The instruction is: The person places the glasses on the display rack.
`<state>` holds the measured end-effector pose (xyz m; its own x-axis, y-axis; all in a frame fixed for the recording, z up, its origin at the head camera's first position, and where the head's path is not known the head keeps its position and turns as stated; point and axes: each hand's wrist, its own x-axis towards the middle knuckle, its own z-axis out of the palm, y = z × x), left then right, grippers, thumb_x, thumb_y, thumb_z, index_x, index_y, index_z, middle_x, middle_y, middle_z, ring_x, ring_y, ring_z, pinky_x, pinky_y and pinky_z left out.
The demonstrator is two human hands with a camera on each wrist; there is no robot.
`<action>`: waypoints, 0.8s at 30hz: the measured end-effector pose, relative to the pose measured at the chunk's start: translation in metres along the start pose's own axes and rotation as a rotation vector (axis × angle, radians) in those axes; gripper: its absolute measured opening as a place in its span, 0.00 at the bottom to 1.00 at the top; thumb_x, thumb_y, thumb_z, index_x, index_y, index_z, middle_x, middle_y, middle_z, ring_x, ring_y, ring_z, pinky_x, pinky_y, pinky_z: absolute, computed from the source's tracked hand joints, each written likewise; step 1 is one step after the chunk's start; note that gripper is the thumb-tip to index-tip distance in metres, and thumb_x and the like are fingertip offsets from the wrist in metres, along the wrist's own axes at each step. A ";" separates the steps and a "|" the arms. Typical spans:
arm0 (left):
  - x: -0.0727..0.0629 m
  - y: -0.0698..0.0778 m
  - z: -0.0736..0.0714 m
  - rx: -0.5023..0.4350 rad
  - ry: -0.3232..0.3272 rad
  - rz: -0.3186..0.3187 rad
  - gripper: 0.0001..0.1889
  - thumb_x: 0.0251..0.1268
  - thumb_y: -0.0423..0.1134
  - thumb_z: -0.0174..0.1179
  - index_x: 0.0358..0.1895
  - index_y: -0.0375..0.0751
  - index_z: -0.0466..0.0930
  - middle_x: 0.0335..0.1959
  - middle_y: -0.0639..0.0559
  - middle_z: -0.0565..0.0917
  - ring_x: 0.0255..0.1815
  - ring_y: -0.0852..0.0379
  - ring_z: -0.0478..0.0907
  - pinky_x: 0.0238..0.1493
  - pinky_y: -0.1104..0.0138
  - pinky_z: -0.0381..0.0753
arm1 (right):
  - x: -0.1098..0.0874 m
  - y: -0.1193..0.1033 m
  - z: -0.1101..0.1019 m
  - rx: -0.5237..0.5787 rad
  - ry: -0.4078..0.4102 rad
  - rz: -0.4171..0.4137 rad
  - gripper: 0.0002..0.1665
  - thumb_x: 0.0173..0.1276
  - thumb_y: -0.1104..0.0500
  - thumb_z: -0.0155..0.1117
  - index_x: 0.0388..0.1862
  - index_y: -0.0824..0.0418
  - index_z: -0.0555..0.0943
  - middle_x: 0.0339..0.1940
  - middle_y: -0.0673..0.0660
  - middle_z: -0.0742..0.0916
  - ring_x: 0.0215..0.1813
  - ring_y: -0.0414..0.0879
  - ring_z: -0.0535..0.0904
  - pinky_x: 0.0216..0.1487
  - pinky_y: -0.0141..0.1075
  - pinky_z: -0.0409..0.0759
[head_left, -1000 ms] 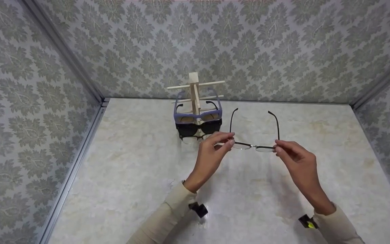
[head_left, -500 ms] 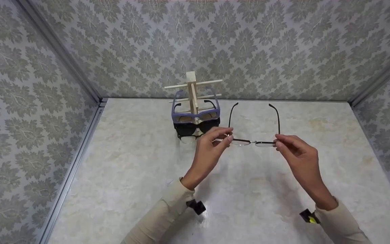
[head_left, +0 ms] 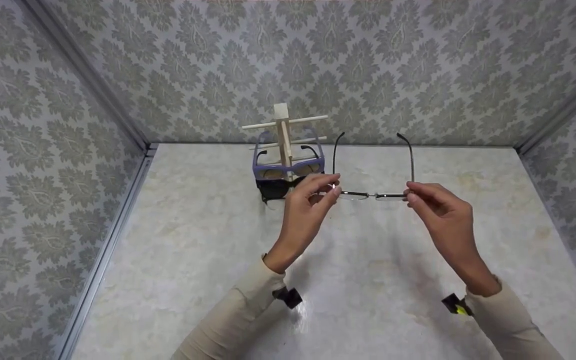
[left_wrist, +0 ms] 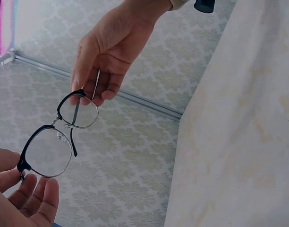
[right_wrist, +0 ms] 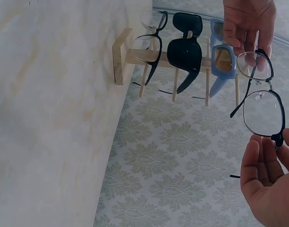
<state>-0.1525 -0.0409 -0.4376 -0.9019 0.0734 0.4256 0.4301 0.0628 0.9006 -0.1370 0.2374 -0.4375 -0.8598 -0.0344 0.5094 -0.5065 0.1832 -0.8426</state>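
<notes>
Between my two hands hang eyeglasses (head_left: 354, 193) with a dark browline frame and clear lenses, temples unfolded and pointing toward the back wall. My left hand (head_left: 302, 212) pinches the left hinge corner between thumb and fingers; my right hand (head_left: 447, 220) pinches the right corner the same way. In the left wrist view the eyeglasses (left_wrist: 25, 147) show thin metal lower rims and nose pads. Just left of them stands a wooden eyewear rack (head_left: 282, 132). It bears blue-purple sunglasses (head_left: 263, 173), black sunglasses (head_left: 273, 190) and, lowest, clear-lens glasses (right_wrist: 159, 49), which my left hand partly hides in the head view.
The rack's top rod (head_left: 313, 119) carries no eyewear. A pale marbled table (head_left: 193, 240) spreads beneath, bounded by patterned wall panels (head_left: 358, 70) behind and at both sides. Metal rails (head_left: 100, 250) run along the left edge.
Both hands have moved the eyeglasses up the head view, toward the rack's upper rods. The frame front appears thinner, tilted more edge-on. Both grips stay the same.
</notes>
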 end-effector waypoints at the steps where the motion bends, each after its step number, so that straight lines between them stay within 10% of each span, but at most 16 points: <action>1: 0.001 0.002 -0.001 0.007 0.000 0.010 0.15 0.81 0.33 0.68 0.64 0.35 0.89 0.55 0.47 0.88 0.52 0.57 0.87 0.51 0.63 0.91 | 0.001 -0.001 0.000 0.002 0.000 0.002 0.19 0.76 0.77 0.68 0.62 0.68 0.90 0.51 0.67 0.90 0.50 0.49 0.90 0.52 0.32 0.88; 24: 0.012 0.032 -0.022 0.053 0.034 0.152 0.15 0.82 0.32 0.66 0.65 0.32 0.88 0.56 0.46 0.87 0.48 0.52 0.88 0.44 0.61 0.90 | 0.026 -0.025 0.015 -0.005 -0.001 -0.062 0.19 0.77 0.76 0.68 0.63 0.68 0.89 0.52 0.65 0.90 0.52 0.49 0.89 0.54 0.32 0.88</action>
<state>-0.1505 -0.0596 -0.4017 -0.8265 0.0524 0.5605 0.5627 0.1060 0.8198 -0.1471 0.2175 -0.4057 -0.8269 -0.0468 0.5605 -0.5585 0.1858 -0.8084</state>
